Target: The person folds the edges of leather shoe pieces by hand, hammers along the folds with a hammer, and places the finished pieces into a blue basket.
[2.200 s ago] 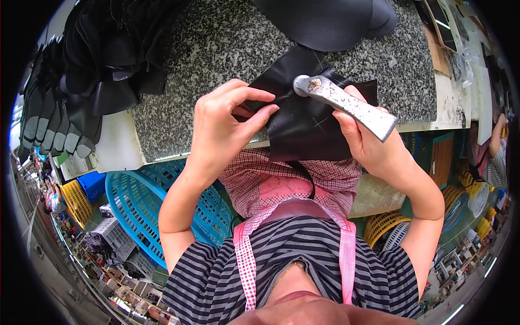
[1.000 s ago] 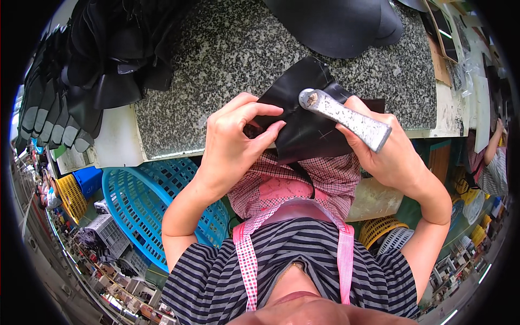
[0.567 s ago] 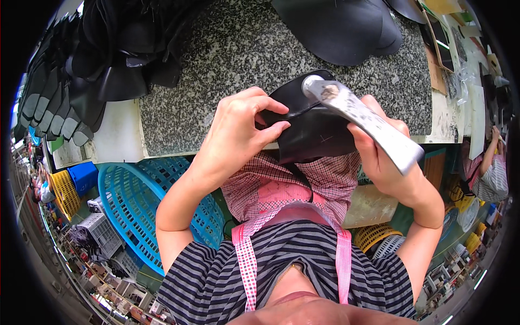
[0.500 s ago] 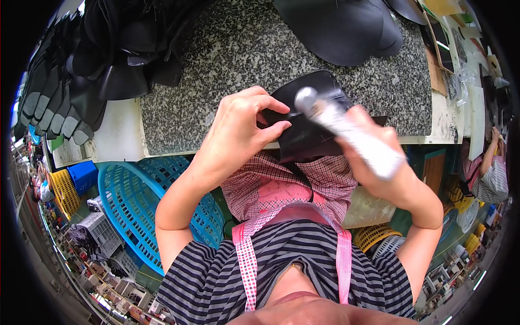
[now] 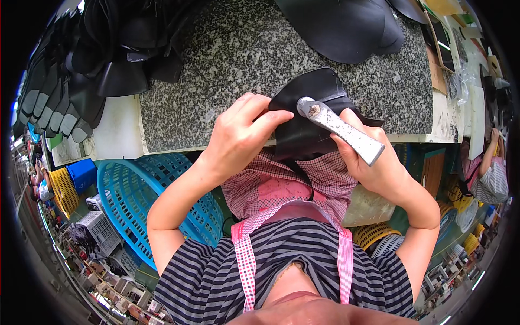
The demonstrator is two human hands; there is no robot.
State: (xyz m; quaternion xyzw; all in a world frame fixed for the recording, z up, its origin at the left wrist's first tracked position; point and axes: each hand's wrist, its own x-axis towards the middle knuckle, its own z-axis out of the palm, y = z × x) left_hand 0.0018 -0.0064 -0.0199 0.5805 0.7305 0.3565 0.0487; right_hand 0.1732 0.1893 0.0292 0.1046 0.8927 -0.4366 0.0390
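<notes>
1. Gripping a hammer (image 5: 344,131) with a worn silver-grey head, the right hand (image 5: 374,157) has its fingers curled in under the metal; the handle is hidden beneath the head and hand.
2. The hammer's round face sits over the middle of a black leather-like piece (image 5: 303,136), while the long, flared end points toward the person's right forearm. Whether the face touches the surface is hard to tell from above.
3. The left hand (image 5: 241,127) pinches the left edge of that piece: the thumb lies on top, and the index finger bends in close to the corner.
4. The black piece lies at the near edge of the bench (image 5: 125,127), on a speckled granite slab (image 5: 227,70). Its lower part hangs past the edge, above the person's checked pink apron (image 5: 281,187), and its upper edge is rounded.
5. Beyond it on the slab, larger curved black sheets (image 5: 346,32) overlap, well apart from both hands.
6. At the left, a heap of black cut pieces (image 5: 122,78) covers one corner, next to a fanned row of grey-tipped pieces (image 5: 57,122).
7. Below the bench, a large blue openwork basket (image 5: 124,200) stands beside the left forearm.
</notes>
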